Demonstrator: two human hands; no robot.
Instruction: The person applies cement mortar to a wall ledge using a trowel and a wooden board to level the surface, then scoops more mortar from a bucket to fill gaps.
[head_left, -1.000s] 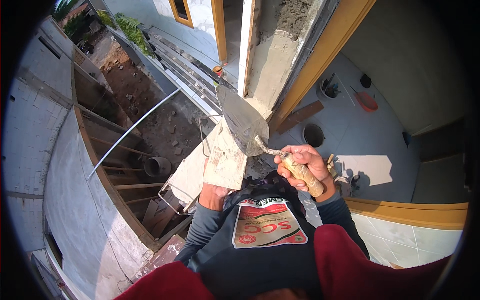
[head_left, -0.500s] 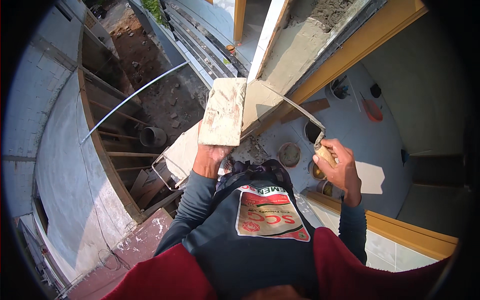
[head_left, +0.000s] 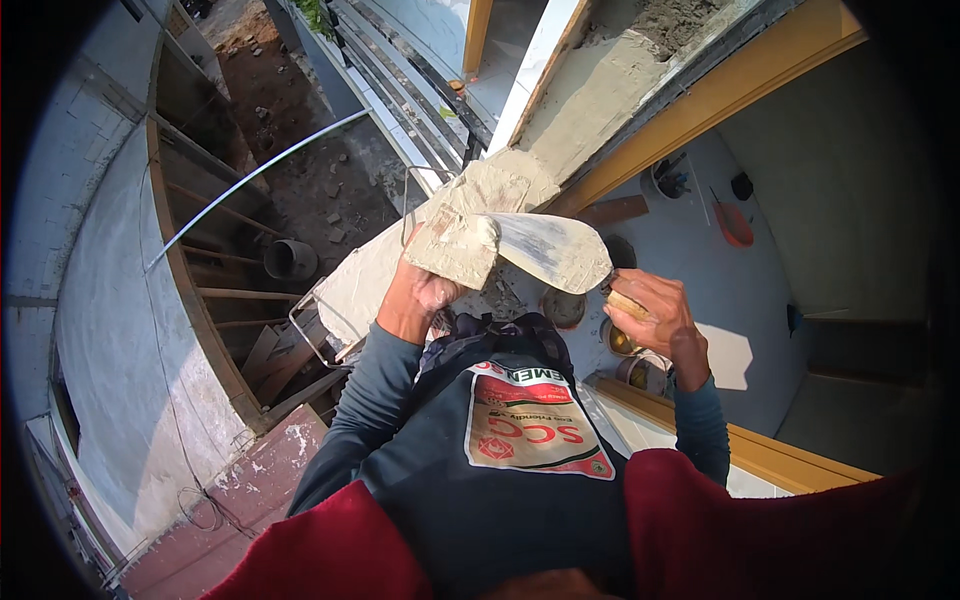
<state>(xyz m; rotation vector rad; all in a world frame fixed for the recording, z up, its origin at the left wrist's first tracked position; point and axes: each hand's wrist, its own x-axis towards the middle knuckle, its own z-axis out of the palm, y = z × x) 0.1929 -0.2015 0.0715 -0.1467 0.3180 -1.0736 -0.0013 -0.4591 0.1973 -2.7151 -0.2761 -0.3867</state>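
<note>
My left hand (head_left: 425, 290) is closed under a plastering float (head_left: 450, 250), a flat board smeared with pale mortar; its handle is hidden. In my right hand (head_left: 655, 315) is a trowel (head_left: 560, 252), gripped by its wooden handle. The trowel's broad, mortar-streaked blade points left and meets the float's right edge, where a small lump of mortar (head_left: 488, 235) sits. Just beyond the float, pale mortar (head_left: 505, 180) covers the near end of a ledge (head_left: 590, 115). A darker heap of mortar (head_left: 675, 25) lies farther up the ledge.
A yellow frame (head_left: 700, 110) runs along the ledge's right side. Below right, several buckets and an orange basin (head_left: 733, 225) stand on a tiled floor. At left a pale pipe (head_left: 260, 185) crosses a deep gap holding a grey bucket (head_left: 290, 260). A bent metal rod (head_left: 305, 330) sticks up nearby.
My right hand has turned the trowel and brought its blade left against the float. The float has tilted and moved slightly down and left, and its face carries thicker mortar near the trowel.
</note>
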